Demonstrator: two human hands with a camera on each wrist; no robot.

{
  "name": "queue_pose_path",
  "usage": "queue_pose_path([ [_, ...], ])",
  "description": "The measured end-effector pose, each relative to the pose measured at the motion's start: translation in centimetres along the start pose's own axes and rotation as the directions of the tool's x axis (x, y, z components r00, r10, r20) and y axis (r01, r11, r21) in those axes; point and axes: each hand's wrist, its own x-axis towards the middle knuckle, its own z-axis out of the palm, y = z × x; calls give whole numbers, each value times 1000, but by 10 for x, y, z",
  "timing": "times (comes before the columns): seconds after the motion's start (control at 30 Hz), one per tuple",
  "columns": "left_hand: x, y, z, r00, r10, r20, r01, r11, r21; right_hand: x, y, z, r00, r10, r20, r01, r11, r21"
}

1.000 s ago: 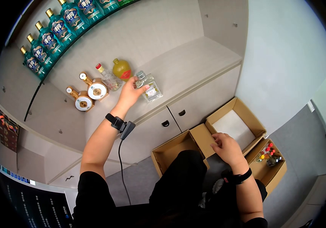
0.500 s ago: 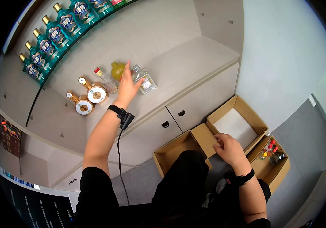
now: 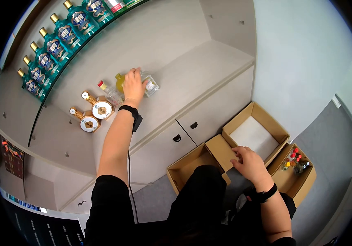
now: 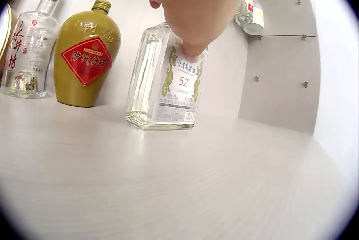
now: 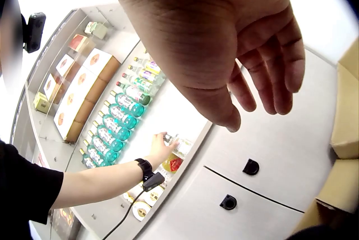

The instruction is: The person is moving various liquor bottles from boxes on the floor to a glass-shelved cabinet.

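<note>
On the cabinet counter (image 3: 192,88) stands a square clear glass liquor bottle (image 4: 162,97) with a white label reading 52. My left hand (image 3: 134,85) grips its upper part from above, thumb against the front label; the hand hides the cap in the left wrist view. Left of it stand a yellow-brown jug-shaped bottle (image 4: 87,55) with a red label and a clear bottle (image 4: 33,49) with a red cap. My right hand (image 3: 249,164) hangs above the open cartons, fingers loosely curled, holding nothing.
Two gold bottles with round white faces (image 3: 102,110) stand farther left. Teal bottles (image 3: 65,35) line the glass shelf above. Below are an open carton (image 3: 190,164), a carton with a white liner (image 3: 254,135) and one holding small bottles (image 3: 282,180). A cable (image 3: 130,180) hangs from the left wrist.
My left hand first held the clear bottle, let go with fingers spread, then took hold of it again. The bottle now stands farther back, in line with the others. The right hand has barely moved.
</note>
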Motion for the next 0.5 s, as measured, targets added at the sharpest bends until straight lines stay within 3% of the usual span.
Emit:
queue_pose_path([
  [0.33, 14, -12, 21, 996, -3, 87, -15, 978, 208, -9, 2, -3, 999, 6, -36, -6, 1000, 5],
  [0.5, 11, -14, 31, 991, -55, 125, 29, 980, 196, -11, 1, -3, 1000, -1, -31, 1, 1000, -26],
])
